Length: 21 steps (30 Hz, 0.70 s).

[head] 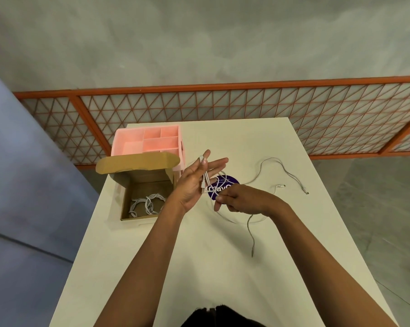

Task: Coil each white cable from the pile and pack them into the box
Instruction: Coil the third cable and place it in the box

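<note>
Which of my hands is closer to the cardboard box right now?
Left. The left hand is raised just right of the cardboard box, near its right wall. The right hand, pinching the white cable, is farther right, by the purple sticker.

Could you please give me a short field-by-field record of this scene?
left hand: fingers straight, cable looped over them
right hand: pinches the same cable
box: open, coils inside
loose cable: on table, right of the hands
tray: pink, behind box
</note>
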### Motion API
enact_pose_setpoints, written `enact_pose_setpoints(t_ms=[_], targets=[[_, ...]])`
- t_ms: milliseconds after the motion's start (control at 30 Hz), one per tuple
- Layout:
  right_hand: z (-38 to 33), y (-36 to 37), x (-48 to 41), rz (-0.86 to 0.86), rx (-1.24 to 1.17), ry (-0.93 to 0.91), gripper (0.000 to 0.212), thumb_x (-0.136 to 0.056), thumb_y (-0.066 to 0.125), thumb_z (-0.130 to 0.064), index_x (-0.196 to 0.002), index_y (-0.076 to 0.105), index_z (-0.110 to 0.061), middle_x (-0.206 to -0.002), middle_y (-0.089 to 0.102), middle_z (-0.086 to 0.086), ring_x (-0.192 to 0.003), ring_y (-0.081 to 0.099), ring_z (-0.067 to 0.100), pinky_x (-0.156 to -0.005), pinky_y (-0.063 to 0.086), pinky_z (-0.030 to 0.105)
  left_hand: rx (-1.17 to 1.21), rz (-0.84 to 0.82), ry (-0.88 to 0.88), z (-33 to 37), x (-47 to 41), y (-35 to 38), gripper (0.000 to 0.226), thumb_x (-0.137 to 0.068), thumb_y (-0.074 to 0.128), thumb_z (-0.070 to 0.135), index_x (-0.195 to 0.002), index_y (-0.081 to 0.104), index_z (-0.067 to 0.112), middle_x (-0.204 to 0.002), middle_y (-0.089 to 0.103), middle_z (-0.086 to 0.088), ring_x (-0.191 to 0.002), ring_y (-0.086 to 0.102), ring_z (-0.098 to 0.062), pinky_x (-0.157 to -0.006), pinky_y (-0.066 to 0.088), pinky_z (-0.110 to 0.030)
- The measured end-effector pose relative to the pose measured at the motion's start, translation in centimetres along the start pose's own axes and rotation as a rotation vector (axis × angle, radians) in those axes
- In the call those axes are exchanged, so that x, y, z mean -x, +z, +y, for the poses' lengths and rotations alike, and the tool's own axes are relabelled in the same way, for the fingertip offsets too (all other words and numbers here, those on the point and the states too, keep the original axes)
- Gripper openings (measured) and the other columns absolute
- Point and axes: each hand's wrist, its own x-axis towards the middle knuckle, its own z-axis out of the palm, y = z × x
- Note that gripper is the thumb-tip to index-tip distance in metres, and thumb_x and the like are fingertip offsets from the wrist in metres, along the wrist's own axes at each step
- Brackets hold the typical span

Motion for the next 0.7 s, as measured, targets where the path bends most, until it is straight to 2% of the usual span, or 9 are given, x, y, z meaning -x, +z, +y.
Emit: enact_pose_setpoints(t_ms=[133, 200, 267, 367, 467, 533, 567, 633, 700], targets=[[-0.5, -1.0, 0.4, 0.016, 0.0, -0.034, 0.034, -0.1, 0.043, -0.033, -0.083, 0.068, -0.019, -0.064, 0.05, -0.01, -0.052, 0.043, 0.002, -0.056, 0.035, 0.011, -0.069, -0.004, -0.09, -0.8, 0.5, 0.0, 0.03, -0.103, 0.033, 0.03, -0.108, 0.062, 0.038, -0.145, 0.047, -0.007, -0.118, 0.059, -0.018, -0.101, 0.043, -0.034], [-0.6, -1.7, 0.5, 0.07, 0.029, -0.063, 0.035, -0.099, 0.046, -0.034, -0.075, 0.066, -0.018, -0.068, 0.059, -0.017, -0.056, 0.042, 0.005, -0.057, 0.037, 0.01, -0.087, 0.008, -0.155, -1.6, 0.5, -0.4, 0.028, -0.101, 0.037, 0.031, -0.114, 0.061, 0.036, -0.144, 0.047, -0.008, -0.113, 0.062, -0.017, -0.109, 0.037, -0.037], [-0.5, -2.2, 0.5, 0.131, 0.042, -0.087, 0.037, -0.096, 0.05, -0.037, -0.069, 0.064, -0.018, -0.064, 0.057, -0.009, -0.055, 0.039, 0.008, -0.053, 0.033, 0.013, -0.11, -0.001, -0.221, -2.2, 0.4, -0.6, 0.035, -0.099, 0.042, 0.031, -0.133, 0.049, 0.028, -0.131, 0.059, -0.01, -0.102, 0.065, -0.017, -0.112, 0.035, -0.041], [-0.5, -3.1, 0.4, 0.231, 0.018, -0.12, 0.036, -0.092, 0.057, -0.038, -0.061, 0.06, -0.02, -0.056, 0.052, -0.008, -0.054, 0.041, 0.006, -0.053, 0.032, 0.015, -0.09, -0.128, -0.284, -2.2, 1.1, -0.1, 0.037, -0.1, 0.04, 0.025, -0.132, 0.05, 0.009, -0.102, 0.072, -0.005, -0.099, 0.069, -0.024, -0.101, 0.047, -0.036], [-0.4, -4.1, 0.3, 0.307, -0.017, -0.125, 0.032, -0.09, 0.062, -0.038, -0.063, 0.058, -0.021, -0.054, 0.056, -0.014, -0.053, 0.048, -0.001, -0.053, 0.035, 0.012, -0.105, -0.236, -0.348, -1.7, 2.1, 0.2, 0.033, -0.103, 0.031, 0.027, -0.125, 0.054, 0.019, -0.102, 0.073, -0.007, -0.093, 0.07, -0.023, -0.09, 0.052, -0.027], [-0.3, -4.3, 0.1, 0.332, -0.059, -0.125, 0.033, -0.09, 0.06, -0.038, -0.066, 0.059, -0.015, -0.054, 0.055, -0.014, -0.052, 0.048, -0.002, -0.054, 0.035, 0.012, -0.088, -0.255, -0.373, -1.7, 2.4, 0.2, 0.034, -0.103, 0.028, 0.026, -0.127, 0.051, 0.02, -0.091, 0.075, -0.005, -0.08, 0.071, -0.018, -0.082, 0.053, -0.024], [-0.2, -4.2, 0.0, 0.347, -0.086, -0.132, 0.035, -0.091, 0.06, -0.037, -0.067, 0.058, -0.011, -0.053, 0.052, -0.013, -0.051, 0.045, 0.0, -0.054, 0.034, 0.013, -0.068, -0.265, -0.373, -1.6, 2.4, 0.2, 0.034, -0.103, 0.027, 0.024, -0.129, 0.049, 0.018, -0.083, 0.074, -0.004, -0.073, 0.071, -0.016, -0.083, 0.053, -0.026], [-0.3, -4.0, 0.0, 0.379, -0.16, -0.147, 0.037, -0.093, 0.058, -0.034, -0.069, 0.057, -0.005, -0.051, 0.046, -0.012, -0.049, 0.042, 0.001, -0.052, 0.032, 0.013, 0.008, -0.31, -0.351, -1.4, 2.5, 0.4, 0.035, -0.103, 0.027, 0.02, -0.13, 0.048, 0.014, -0.068, 0.068, -0.002, -0.059, 0.066, -0.013, -0.098, 0.047, -0.04], [-0.4, -3.8, 0.1, 0.398, -0.264, -0.155, 0.035, -0.094, 0.056, -0.029, -0.073, 0.056, -0.001, -0.051, 0.046, -0.012, -0.046, 0.047, -0.001, -0.049, 0.031, 0.009, 0.136, -0.376, -0.317, -1.4, 2.6, 0.4, 0.038, -0.103, 0.03, 0.021, -0.13, 0.054, 0.012, -0.057, 0.059, 0.0, -0.042, 0.052, -0.008, -0.102, 0.045, -0.047]])
